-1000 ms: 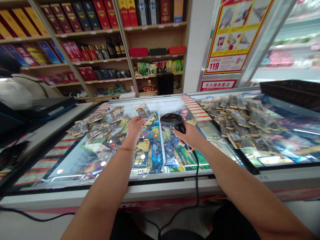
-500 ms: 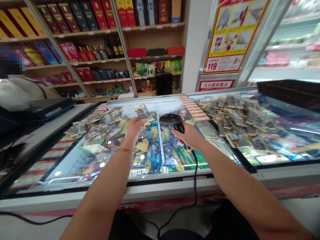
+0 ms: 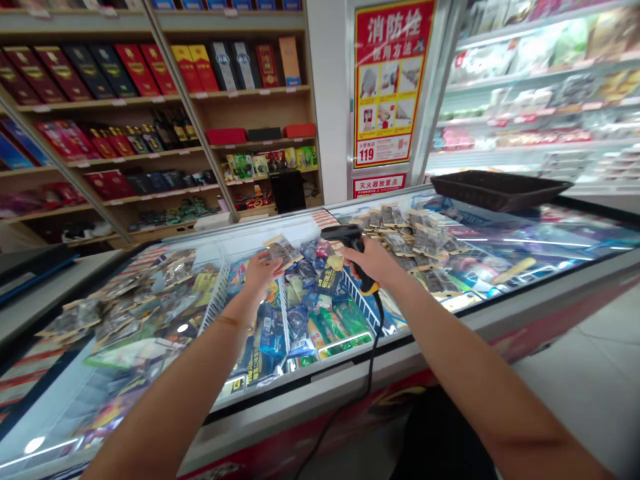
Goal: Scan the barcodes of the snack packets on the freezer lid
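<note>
My left hand [image 3: 263, 272] is closed on the edge of a small flat packet [image 3: 284, 251] with a clear front and tan borders. It holds the packet above the glass top of a chest freezer [image 3: 295, 375]. My right hand [image 3: 373, 262] is wrapped round the handle of a black barcode scanner [image 3: 345, 235], whose head points left toward the packet. A black cable [image 3: 371, 363] hangs from the scanner's handle over the freezer's front edge. Similar packets lie in a pile [image 3: 125, 300] on the left and in another pile [image 3: 400, 233] on the right.
A dark plastic tray [image 3: 500, 190] rests on the freezer's right part. Bagged frozen goods [image 3: 320, 313] show through the glass. Behind stand shelves with boxes and bottles [image 3: 135, 133], a red poster [image 3: 393, 87] and a lit refrigerated display [image 3: 530, 120]. A counter [image 3: 80, 280] adjoins on the left.
My view has turned to the right, so more of the tray and refrigerated display shows. Both hands keep hold of the packet and scanner, and the two are closer together.
</note>
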`<state>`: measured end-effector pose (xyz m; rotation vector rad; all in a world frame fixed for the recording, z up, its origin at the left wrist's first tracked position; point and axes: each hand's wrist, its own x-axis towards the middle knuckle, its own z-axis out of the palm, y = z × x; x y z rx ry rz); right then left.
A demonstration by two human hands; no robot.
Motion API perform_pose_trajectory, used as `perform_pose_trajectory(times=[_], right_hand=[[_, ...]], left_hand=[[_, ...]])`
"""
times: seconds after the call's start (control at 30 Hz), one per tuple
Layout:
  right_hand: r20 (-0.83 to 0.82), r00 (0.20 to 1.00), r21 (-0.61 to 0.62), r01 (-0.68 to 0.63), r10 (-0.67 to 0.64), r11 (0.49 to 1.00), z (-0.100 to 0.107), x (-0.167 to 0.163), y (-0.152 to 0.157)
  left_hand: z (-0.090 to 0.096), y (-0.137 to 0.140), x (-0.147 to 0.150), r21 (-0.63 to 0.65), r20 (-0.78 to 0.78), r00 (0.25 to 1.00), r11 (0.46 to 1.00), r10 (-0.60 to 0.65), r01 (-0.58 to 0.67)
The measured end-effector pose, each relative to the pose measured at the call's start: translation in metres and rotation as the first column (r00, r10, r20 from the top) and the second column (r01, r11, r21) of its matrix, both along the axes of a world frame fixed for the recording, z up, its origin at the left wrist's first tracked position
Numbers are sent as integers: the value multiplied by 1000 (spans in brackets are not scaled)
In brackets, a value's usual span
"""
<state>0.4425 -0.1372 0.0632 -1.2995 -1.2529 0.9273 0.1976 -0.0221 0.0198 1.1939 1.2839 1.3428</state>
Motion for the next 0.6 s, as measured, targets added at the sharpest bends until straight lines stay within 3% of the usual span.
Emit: perform_pose_trajectory(times=[0.17, 0.33, 0.47, 0.6], right_hand=[[-16, 964, -49, 263, -264, 964, 12, 91, -36], [-72, 897, -50, 433, -436, 900, 5, 148, -66], [-106, 874, -38, 472, -474, 881, -6, 169, -78], [-123, 872, -46, 471, -473, 881, -15, 177, -81]], left_hand=[[27, -5, 109, 50, -92, 969, 971, -228, 233], [41, -17, 215, 73, -266, 894, 917, -362, 392], [40, -20, 270, 64, -404, 823, 885, -400, 461], [35, -16, 296, 81, -566, 747, 879, -348, 471]])
